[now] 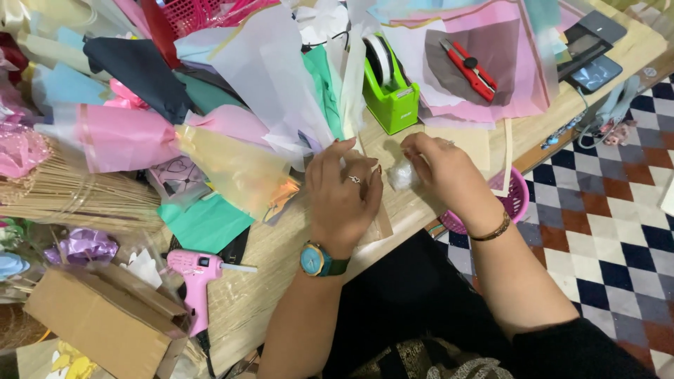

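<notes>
Just below the green tape dispenser [390,88], at the wooden table [267,281] edge: right hand [449,172] pinching a small crumpled clear wrap bundle [404,175] in closed fingers; left hand [344,193] beside it, fingers curled loosely, touching the bundle's near side, grip unclear. Left of the dispenser, heaped coloured wrapping sheets [210,126]. Right of it, red box cutter [469,69]. Far below-left, pink glue gun [196,274].

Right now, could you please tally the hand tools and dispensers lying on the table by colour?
Pink: 1, glue gun
Green: 1, tape dispenser
Red: 1, utility knife
Total: 3
The left hand and right hand hold none of them; the right pinches a small clear wrapped bundle.
</notes>
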